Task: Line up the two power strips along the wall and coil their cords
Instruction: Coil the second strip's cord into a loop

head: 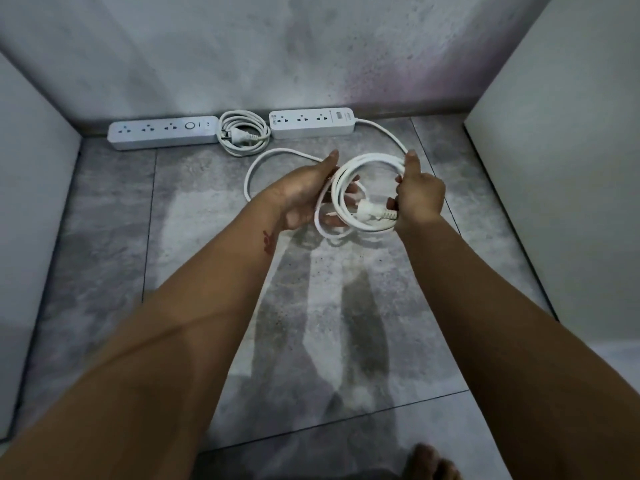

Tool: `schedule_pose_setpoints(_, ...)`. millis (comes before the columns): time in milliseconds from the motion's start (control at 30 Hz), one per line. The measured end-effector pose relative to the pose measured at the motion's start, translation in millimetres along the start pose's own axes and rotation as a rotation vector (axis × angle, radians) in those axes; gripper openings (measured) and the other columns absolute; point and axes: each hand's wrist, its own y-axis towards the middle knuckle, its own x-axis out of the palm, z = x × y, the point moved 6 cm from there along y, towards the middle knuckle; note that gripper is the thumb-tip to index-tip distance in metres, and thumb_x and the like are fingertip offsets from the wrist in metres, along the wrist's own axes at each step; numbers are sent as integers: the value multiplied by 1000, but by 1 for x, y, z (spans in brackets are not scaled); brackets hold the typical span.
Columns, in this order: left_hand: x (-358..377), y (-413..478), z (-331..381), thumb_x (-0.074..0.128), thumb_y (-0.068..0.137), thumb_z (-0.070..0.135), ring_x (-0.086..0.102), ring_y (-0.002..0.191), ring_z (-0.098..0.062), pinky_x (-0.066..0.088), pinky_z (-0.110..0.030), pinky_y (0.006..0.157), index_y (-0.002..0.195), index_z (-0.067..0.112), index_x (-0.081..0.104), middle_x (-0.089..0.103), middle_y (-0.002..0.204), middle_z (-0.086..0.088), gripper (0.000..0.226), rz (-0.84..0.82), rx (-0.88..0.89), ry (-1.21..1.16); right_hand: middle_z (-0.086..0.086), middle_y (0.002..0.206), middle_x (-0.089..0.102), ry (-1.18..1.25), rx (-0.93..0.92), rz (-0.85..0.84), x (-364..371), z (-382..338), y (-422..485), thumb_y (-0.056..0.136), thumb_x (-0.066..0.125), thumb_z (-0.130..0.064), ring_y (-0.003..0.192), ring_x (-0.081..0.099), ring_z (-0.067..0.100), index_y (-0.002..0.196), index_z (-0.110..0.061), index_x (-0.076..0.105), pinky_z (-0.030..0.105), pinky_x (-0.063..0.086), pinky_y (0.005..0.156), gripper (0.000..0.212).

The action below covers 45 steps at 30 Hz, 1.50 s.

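Two white power strips lie on the grey tiled floor (214, 271), end to end along the foot of the wall (277, 64). The left strip (162, 132) sits in the corner; its cord (244, 136) lies coiled flat between the two strips, plug at the centre of the coil. The right strip (313, 122) has its cord (367, 188) leaving its right end and curving forward to the hands.

The left hand (304, 199) is partly open, palm turned toward the coil, fingers reaching behind the loops and supporting them. The right hand (420, 195) is closed around the right side of the coil, thumb raised, pinning the loops together. The plug (375, 212) lies across the lower part of the coil, next to the right hand. One slack loop of the same cord trails on the floor to the left of the left hand. Both hands hold the coil above the floor, in front of the right strip.
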Motion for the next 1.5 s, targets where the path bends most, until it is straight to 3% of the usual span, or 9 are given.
schedule_pose_setpoints(200,12,1,-5,38,92,66,64,103,-34,54,-49,94,98,9,63,67,109,-17,63,-21,-4,-41,0,63,49,158,61,45,3,4,4,96,52,-49,50,44,15,73,-11,55,28,45,55,44)
schedule_pose_setpoints(400,14,4,-6,37,97,57,72,86,-22,60,-34,83,99,6,65,74,92,-12,59,76,95,-90,1,58,40,438,236,-6,10,4,-11,101,46,-42,44,37,12,87,-6,52,22,44,46,40)
schedule_pose_setpoints(567,14,8,-4,36,93,65,68,92,-32,51,-51,96,106,9,58,70,96,-16,61,144,125,-410,2,59,40,509,298,-56,22,14,-19,105,38,-36,37,40,11,80,-8,46,24,43,48,39)
schedule_pose_setpoints(733,8,9,6,39,96,60,67,70,-25,56,-45,80,97,11,60,66,79,-10,53,221,109,-397,0,75,51,16,93,-105,16,8,-6,102,36,-25,67,51,15,82,-13,51,28,43,63,28)
schedule_pose_setpoints(900,7,3,11,44,98,52,64,61,-20,54,-40,75,98,12,61,64,74,-5,43,120,99,-146,-7,81,59,-398,-346,-133,15,-28,-10,94,43,-59,81,58,14,89,-18,58,32,46,79,44)
schedule_pose_setpoints(1100,20,-5,9,34,101,51,71,64,-18,58,-33,67,98,16,65,73,72,-2,47,-4,91,5,8,83,69,-677,-480,-229,25,-31,-15,83,42,-77,82,66,25,84,-8,68,42,54,82,74)
schedule_pose_setpoints(1300,-6,2,-1,20,93,71,66,105,-31,54,-41,91,118,5,66,70,113,-15,84,76,40,12,-4,59,42,-328,-289,-98,11,-22,-8,87,45,-71,56,42,14,62,-19,46,35,39,66,57)
schedule_pose_setpoints(1400,-10,3,-12,16,95,69,66,87,-13,47,-35,85,99,16,71,74,88,2,76,114,45,156,-7,56,38,-92,-147,-1,2,-29,-5,86,46,-71,52,39,13,60,-26,42,35,38,67,52)
schedule_pose_setpoints(1500,-5,3,-14,15,95,68,64,89,-11,38,-39,96,96,20,72,74,90,3,74,102,98,226,-5,56,33,80,-113,3,0,-38,-3,91,45,-65,43,33,12,63,-23,45,26,35,47,50)
